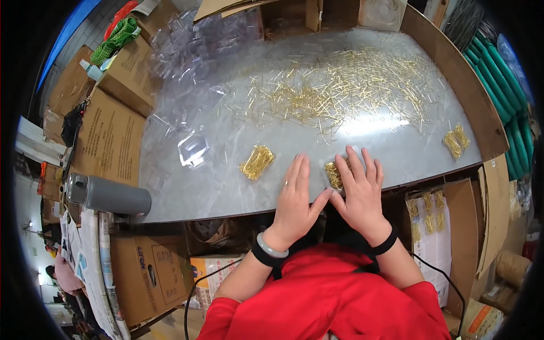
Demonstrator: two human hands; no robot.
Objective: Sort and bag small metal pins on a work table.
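Observation:
My left hand (296, 198) lies on the near edge of the grey table with its fingers straight and together and the thumb out, holding nothing. My right hand (362, 192) is spread over a small clear case of gold wire hooks (332, 174), covering much of it; its fingers are stretched out, not wrapped round it. The two thumb tips almost meet. Left of my hands sits a bundle of gold wire hooks (258, 162). Another bundle (456, 140) lies near the right edge. Many loose gold hooks (351, 85) are scattered across the far part of the table.
Clear plastic cases (192, 62) are heaped at the back left, with one case (193, 150) nearer. A grey bottle (110, 194) lies at the left edge. Cardboard walls (464, 85) border the table. Below right, an open carton (462, 226) holds packed bundles (433, 212).

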